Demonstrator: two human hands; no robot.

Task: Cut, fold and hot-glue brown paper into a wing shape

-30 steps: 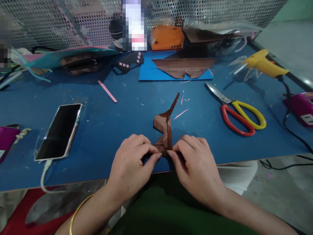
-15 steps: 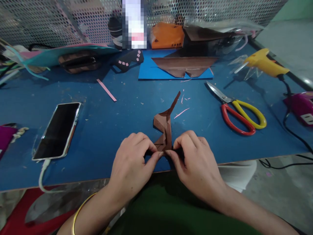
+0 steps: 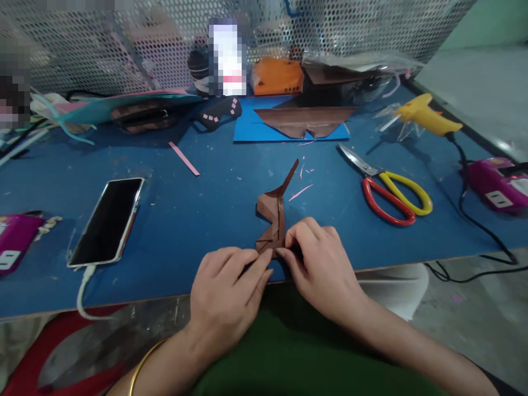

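Brown folded paper (image 3: 275,220) — flat, near table's edge.

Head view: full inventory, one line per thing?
folded brown paper figure: 1, brown, table centre, near edge
blue table: 1, blue, under everything
black smartphone: 1, black, left, cable plugged in
red-and-yellow-handled scissors: 1, right of centre
yellow glue gun: 1, yellow, far right
pink paper strip: 1, pink, left of centre
flat brown paper sheet: 1, brown, on blue card at back
orange box: 1, orange, back by mesh
left hand: pinching figure's near end
right hand: pinching figure's near end
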